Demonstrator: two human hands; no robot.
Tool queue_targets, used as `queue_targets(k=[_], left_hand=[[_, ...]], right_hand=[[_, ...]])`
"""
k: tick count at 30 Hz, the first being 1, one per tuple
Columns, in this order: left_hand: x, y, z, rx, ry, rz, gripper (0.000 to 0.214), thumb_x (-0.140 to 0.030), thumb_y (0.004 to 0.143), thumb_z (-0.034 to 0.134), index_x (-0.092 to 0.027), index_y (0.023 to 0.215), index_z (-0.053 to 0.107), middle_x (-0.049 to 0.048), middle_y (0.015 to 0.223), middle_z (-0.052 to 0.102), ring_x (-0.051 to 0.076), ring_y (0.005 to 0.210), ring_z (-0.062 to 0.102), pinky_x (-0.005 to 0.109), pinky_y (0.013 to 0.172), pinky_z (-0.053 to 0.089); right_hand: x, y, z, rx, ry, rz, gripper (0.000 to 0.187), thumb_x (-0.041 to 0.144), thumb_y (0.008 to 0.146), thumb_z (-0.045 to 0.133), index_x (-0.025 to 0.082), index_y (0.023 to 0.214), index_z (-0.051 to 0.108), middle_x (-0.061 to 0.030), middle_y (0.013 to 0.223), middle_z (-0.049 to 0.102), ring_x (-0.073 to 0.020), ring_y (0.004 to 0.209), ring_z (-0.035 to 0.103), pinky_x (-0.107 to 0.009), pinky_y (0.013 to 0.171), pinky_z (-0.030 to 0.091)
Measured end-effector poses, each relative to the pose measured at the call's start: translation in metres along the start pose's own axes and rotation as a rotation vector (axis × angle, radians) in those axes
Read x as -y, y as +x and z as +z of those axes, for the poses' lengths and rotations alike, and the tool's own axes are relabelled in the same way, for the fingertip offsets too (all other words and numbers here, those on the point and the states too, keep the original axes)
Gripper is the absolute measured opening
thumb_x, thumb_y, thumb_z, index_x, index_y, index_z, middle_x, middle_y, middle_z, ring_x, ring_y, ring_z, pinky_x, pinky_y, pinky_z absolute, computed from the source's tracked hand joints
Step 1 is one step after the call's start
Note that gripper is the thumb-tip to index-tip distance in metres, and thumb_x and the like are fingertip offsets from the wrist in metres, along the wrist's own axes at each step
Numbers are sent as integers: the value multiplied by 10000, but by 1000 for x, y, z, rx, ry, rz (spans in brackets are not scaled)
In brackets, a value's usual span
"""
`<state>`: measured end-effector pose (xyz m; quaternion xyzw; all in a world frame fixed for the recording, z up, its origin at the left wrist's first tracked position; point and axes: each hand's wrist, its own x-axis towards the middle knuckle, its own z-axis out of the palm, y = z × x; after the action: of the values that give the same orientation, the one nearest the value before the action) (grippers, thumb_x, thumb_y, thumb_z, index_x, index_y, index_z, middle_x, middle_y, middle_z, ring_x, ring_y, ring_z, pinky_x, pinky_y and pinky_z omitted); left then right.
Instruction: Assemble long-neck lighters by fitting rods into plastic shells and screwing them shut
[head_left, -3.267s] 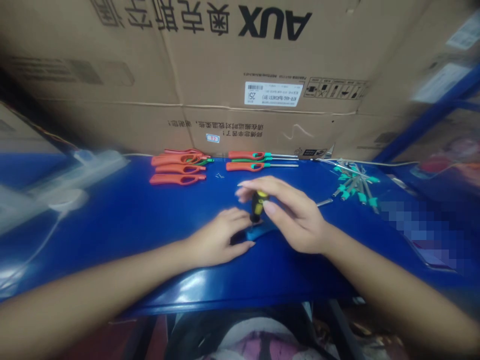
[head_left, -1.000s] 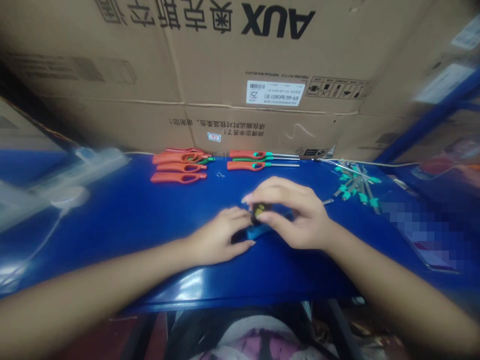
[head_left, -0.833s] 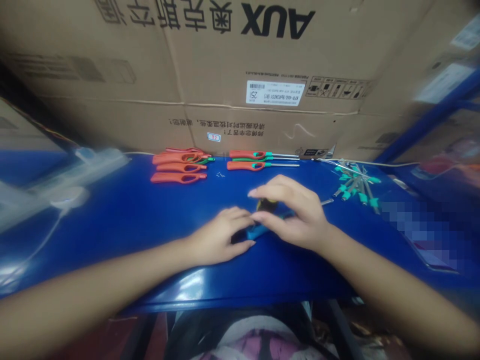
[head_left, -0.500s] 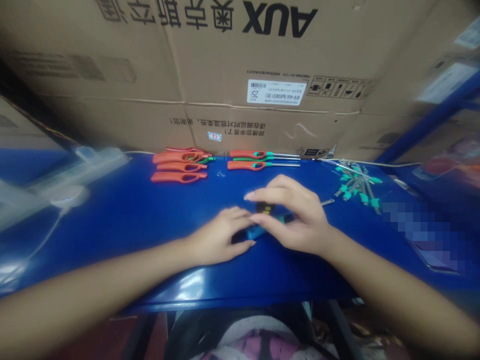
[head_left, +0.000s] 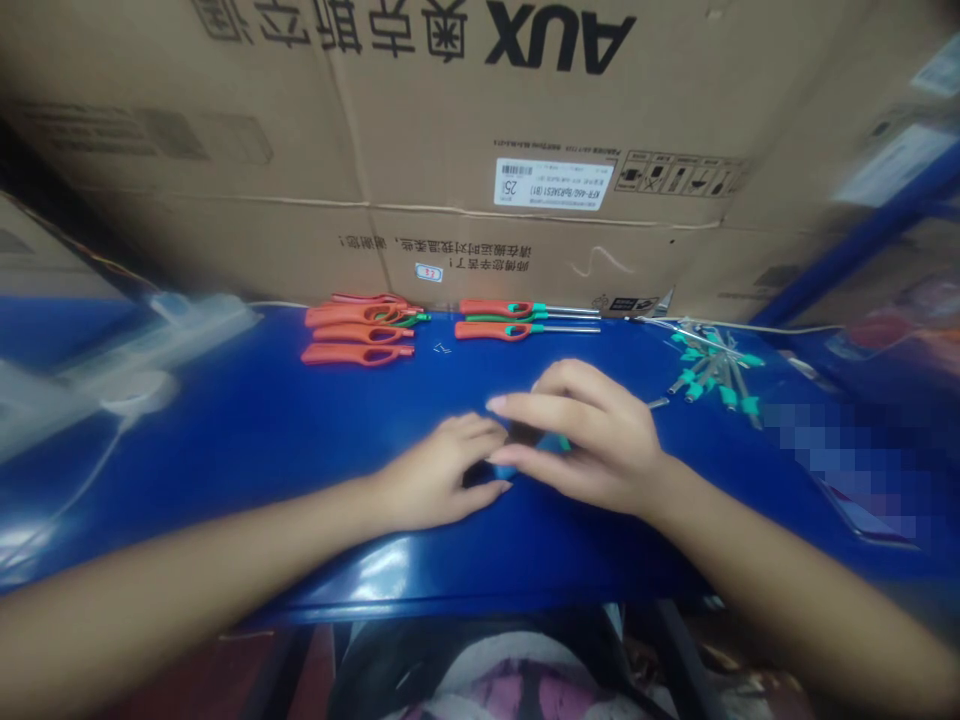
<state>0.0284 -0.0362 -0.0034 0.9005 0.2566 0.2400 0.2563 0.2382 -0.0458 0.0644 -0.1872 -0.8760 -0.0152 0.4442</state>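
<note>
My left hand (head_left: pixel 442 475) is closed around a blue long-nosed lighter (head_left: pixel 505 470), most of which is hidden by the fingers. Over it curls my right hand (head_left: pixel 600 440), thumb and forefinger around a small black thing (head_left: pixel 525 434) held against the lighter; its kind does not show. A bit of green plastic (head_left: pixel 564 442) peeks out under the right fingers, and the tip of a metal tube (head_left: pixel 658 403) shows beyond the knuckles. Farther back lie orange lighter handles (head_left: pixel 356 353) without tubes and several lighters (head_left: pixel 495 330) with metal tubes fitted.
Metal tubes with green ends (head_left: pixel 720 370) lie heaped at the right on the blue table (head_left: pixel 337 550). Tiny screws (head_left: pixel 442 348) sit between the lighter groups. A large cardboard box (head_left: pixel 420 150) stands behind. At left are a white cable and a round white object (head_left: pixel 139 392).
My right hand has tipped and shifted slightly, its fingers now covering more of the black thing and the lighter. My left hand has stayed in place.
</note>
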Motion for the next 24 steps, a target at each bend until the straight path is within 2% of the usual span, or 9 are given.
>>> queue_targets(k=[2, 4, 7, 13, 16, 21, 24], left_hand=[[0, 0, -1, 4, 21, -2, 344, -288, 930, 648, -193, 1259, 613, 123, 1291, 644, 303, 1221, 583, 505, 1070, 453], [0, 0, -1, 4, 21, 8, 364, -282, 925, 656, -203, 1277, 612, 117, 1309, 638, 303, 1245, 569, 504, 1087, 440], [1, 0, -2, -8, 14, 25, 374, -279, 924, 660, -225, 1291, 610, 106, 1319, 631, 293, 1262, 559, 483, 1084, 445], [1, -1, 1, 0, 60, -7, 299, -312, 929, 647, -189, 1201, 633, 109, 1196, 669, 284, 1139, 606, 478, 1014, 482], [0, -1, 1, -11, 69, -11, 332, -312, 925, 653, -187, 1231, 619, 113, 1219, 661, 287, 1153, 596, 490, 1035, 467], [1, 1, -1, 16, 24, 3, 310, -293, 933, 646, -215, 1233, 640, 99, 1271, 648, 283, 1203, 587, 478, 1064, 463], [2, 1, 0, -7, 4, 19, 333, -296, 932, 655, -215, 1254, 635, 106, 1288, 643, 286, 1232, 580, 470, 1071, 469]], right_hand=[[1, 2, -2, 17, 61, 10, 294, 228, 981, 563, 159, 1255, 645, -111, 1027, 676, -201, 940, 645, -366, 811, 559], [2, 5, -4, 54, 219, 57, 358, 140, 999, 450, 142, 1323, 600, -140, 1155, 679, -203, 1055, 641, -381, 893, 555], [4, 8, -5, 75, 316, 98, 356, 124, 1000, 458, 166, 1321, 608, -100, 1083, 721, -174, 991, 661, -349, 891, 557], [-1, 6, -3, -1, 162, 76, 193, 201, 947, 644, 165, 1123, 716, -73, 940, 714, -154, 847, 653, -289, 779, 552], [-3, 6, -4, -28, 114, 64, 224, 270, 917, 705, 164, 1113, 719, -54, 865, 685, -150, 780, 630, -279, 726, 554], [0, 8, -8, 88, 231, 66, 344, 141, 1014, 437, 165, 1302, 624, -130, 1193, 687, -200, 1126, 640, -377, 955, 544], [3, 8, -9, 103, 302, 68, 342, 107, 1005, 441, 174, 1277, 638, -101, 1119, 717, -171, 1059, 666, -333, 925, 552]])
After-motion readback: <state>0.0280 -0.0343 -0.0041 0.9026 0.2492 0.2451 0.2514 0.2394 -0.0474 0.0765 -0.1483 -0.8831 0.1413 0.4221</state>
